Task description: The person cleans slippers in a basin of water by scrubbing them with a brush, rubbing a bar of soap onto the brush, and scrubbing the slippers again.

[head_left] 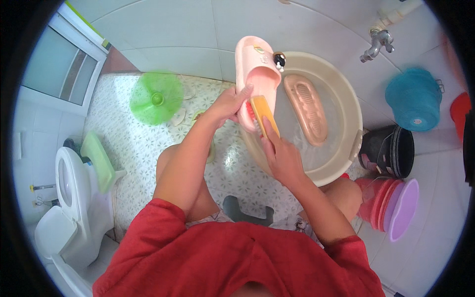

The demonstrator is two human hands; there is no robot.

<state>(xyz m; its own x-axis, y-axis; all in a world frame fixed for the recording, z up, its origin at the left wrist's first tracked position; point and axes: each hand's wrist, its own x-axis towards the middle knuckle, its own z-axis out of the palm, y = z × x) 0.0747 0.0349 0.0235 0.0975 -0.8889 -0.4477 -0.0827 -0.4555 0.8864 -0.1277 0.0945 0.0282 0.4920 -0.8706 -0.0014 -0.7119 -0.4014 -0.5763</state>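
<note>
Pink slipper (261, 80) in L hand (230, 105), brush (266, 115) in R hand (284, 157)

My L hand was clamped on the slipper's L edge nr the heel; my R hand was closed round the brush's yellow back, bristles at the heel. Slipper was up over the basin's (352, 91) L rim. Just R of my grip, 2nd slipper (308, 110) lay tread-up in the basin. Farther R stood a black bucket (383, 151).

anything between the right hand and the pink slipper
Yes: the yellow-backed brush, gripped in the right hand, sits between it and the pink slipper, bristles facing the heel end. Nothing visible separates the left hand from the slipper; it grips the edge directly.
</note>
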